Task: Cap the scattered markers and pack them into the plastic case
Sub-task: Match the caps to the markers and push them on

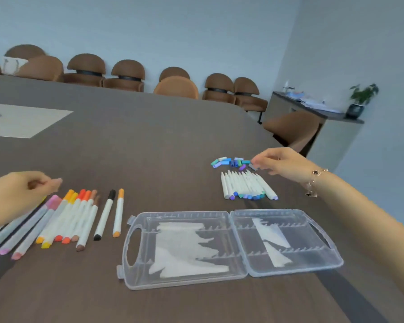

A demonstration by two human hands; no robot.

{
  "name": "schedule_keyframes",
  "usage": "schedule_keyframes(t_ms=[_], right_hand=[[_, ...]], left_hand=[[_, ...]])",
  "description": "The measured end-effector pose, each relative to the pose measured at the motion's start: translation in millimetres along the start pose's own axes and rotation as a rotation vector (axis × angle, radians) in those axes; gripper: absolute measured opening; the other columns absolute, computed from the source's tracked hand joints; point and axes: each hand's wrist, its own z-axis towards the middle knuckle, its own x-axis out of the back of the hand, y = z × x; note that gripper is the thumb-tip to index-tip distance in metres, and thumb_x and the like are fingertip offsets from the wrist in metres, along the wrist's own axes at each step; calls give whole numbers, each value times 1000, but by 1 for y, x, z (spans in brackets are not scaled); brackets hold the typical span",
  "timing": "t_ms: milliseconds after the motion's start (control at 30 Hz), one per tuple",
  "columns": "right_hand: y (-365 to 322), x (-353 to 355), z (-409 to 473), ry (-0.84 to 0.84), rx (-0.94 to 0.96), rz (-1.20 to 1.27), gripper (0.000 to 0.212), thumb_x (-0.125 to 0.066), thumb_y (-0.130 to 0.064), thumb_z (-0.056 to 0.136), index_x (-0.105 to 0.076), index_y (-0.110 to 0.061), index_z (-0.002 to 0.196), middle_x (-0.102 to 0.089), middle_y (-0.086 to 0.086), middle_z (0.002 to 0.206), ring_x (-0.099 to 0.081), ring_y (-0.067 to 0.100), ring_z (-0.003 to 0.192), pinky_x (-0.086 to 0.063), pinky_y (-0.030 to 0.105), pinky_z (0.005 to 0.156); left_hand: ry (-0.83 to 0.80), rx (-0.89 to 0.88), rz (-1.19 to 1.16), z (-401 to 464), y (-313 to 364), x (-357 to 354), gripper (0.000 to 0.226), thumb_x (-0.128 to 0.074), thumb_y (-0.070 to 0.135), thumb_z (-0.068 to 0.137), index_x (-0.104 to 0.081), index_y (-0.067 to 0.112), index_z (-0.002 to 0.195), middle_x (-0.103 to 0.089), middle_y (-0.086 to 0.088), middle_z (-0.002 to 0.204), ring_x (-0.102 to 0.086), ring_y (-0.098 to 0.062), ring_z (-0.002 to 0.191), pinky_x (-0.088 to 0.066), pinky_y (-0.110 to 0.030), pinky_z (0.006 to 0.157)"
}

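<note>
Dark brown table, open plastic case (lying flat), capped markers, uncapped markers, loose caps

The left hand covers the upper ends of the pink and yellow markers at nine o'clock, and the picture's left edge cuts its wrist. Right hand fingertips blur against the loose caps; contact cannot be told. Items on the sideboard at two o'clock are too small to identify.
</note>
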Motion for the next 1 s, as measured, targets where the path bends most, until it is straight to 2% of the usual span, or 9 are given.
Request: schedule_keyframes(t_ms=[100,167,267,400,600,667,767,900,1000], right_hand=[[38,36,-19,24,-48,6,15,-56,-29,92,-69,-23,94,-68,-3,106,-61,13,106,-49,34,96],[63,46,-25,70,-79,-10,14,-56,-29,92,-69,-23,91,-67,-4,106,-61,14,105,-49,35,96],[97,48,-23,96,-122,-29,14,-55,-26,93,-67,-22,87,-67,-2,101,-61,17,101,-51,34,92],[131,39,-8,22,-191,-44,15,-52,-21,94,-67,-17,92,-66,4,100,-61,19,99,-52,30,86],[146,23,37,-50,-193,-59,15,-52,-23,94,-65,-16,94,-68,8,102,-62,15,86,-53,24,76],[141,11,56,-75,-160,-142,20,-54,-28,94,-66,-13,96,-67,9,100,-60,15,83,-53,26,76],[134,-8,84,-124,-142,-274,27,-53,-30,94,-66,-6,97,-64,17,93,-55,14,72,-47,23,64],[137,-12,113,-208,-198,-344,27,-54,-34,91,-56,-10,78,-54,5,71,-50,11,60,-40,20,56],[141,-9,123,-232,-217,-378,32,-56,-39,89,-50,-15,69,-49,1,65,-48,9,57,-37,18,53]], left_hand=[[8,-69,-92,-37,91,6,33,-54,57,82,-65,32,63,-63,3,58,-62,-26,62,-49,-39,61],[-76,-107,-77,-64,159,6,28,-54,41,91,-67,33,68,-66,4,64,-62,-20,64,-47,-33,62],[-266,-156,-102,-75,218,-11,26,-50,37,93,-69,30,77,-67,7,68,-58,-9,55,-43,-26,54],[-410,-215,-147,-78,277,-45,27,-48,35,95,-70,25,83,-68,9,71,-58,-8,59,-44,-22,56],[-507,-209,-166,-73,333,-101,28,-46,36,96,-69,23,87,-68,7,78,-57,-5,61,-42,-18,56],[-519,-207,-111,-68,346,-117,29,-44,37,97,-68,23,89,-66,9,78,-57,-5,62,-41,-18,58],[-522,-196,-80,-58,357,-133,28,-43,36,97,-67,24,90,-66,11,77,-57,-3,61,-42,-18,60],[-541,-201,-49,-45,364,-150,24,-43,30,98,-64,29,88,-65,13,77,-58,-2,58,-40,-13,57],[-573,-203,-69,-32,375,-159,23,-43,24,98,-65,28,92,-63,13,78,-57,-2,59,-38,-6,48]])
